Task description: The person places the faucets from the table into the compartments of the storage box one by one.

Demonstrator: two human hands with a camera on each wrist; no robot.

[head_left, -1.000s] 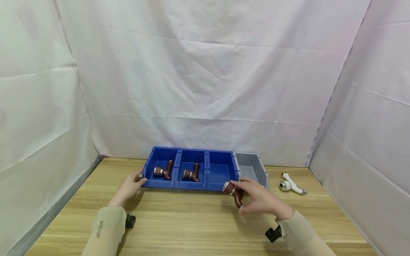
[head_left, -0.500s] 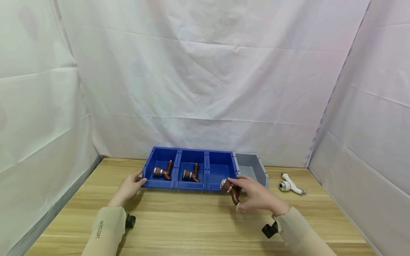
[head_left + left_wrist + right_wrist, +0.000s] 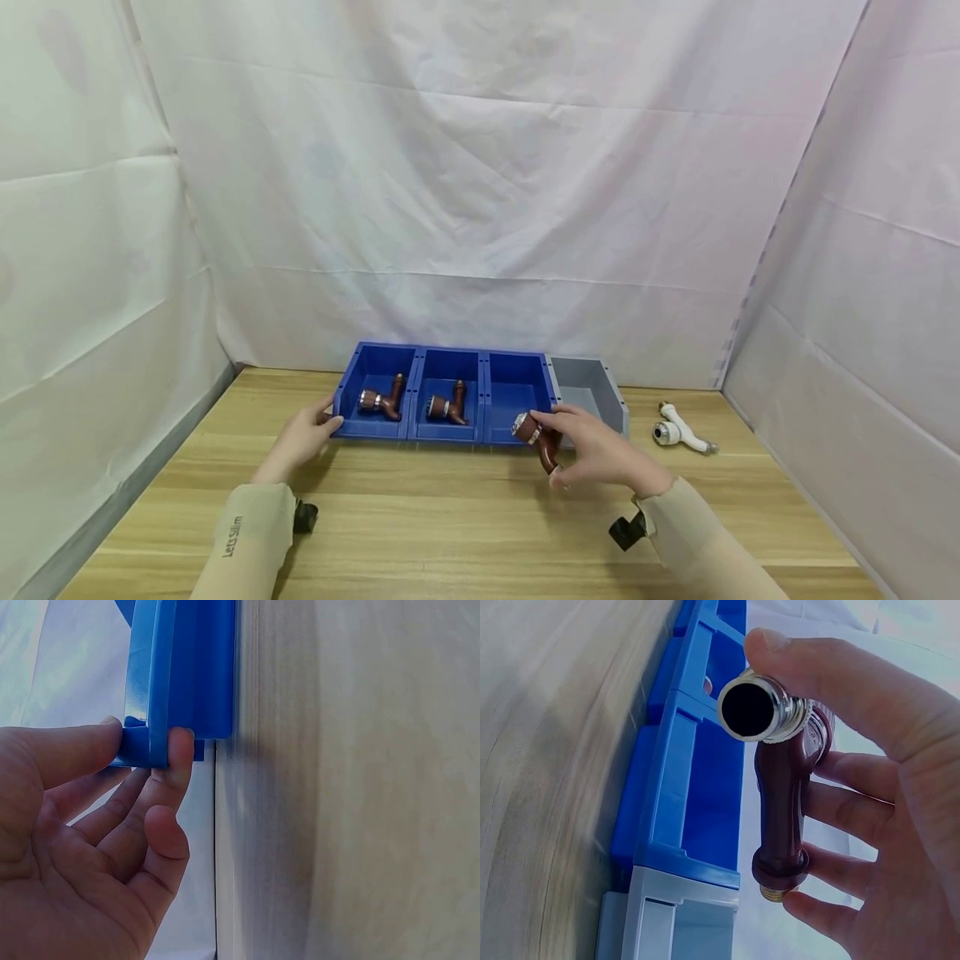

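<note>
My right hand (image 3: 600, 452) holds a brown faucet (image 3: 548, 450) with silver trim in front of the third blue bin (image 3: 517, 385). In the right wrist view the thumb lies by the faucet's silver spout end (image 3: 780, 720), and the fingers run along its brown body (image 3: 781, 802) down to a brass thread. My left hand (image 3: 302, 435) pinches the left wall of the leftmost blue bin (image 3: 373, 430); the left wrist view has the thumb on one side of the blue wall (image 3: 159, 682) and fingers on the other.
One brown faucet (image 3: 389, 404) lies in the leftmost bin, another (image 3: 452, 408) in the second blue bin (image 3: 442, 434). A grey bin (image 3: 588, 392) ends the row on the right. Beyond it a white faucet (image 3: 684, 432) lies on the wooden table (image 3: 420, 517). White cloth (image 3: 480, 208) hangs behind.
My right hand has carried the brown faucet slightly left and up, closer to the third blue bin's front. My left hand stays at the leftmost bin's wall.
</note>
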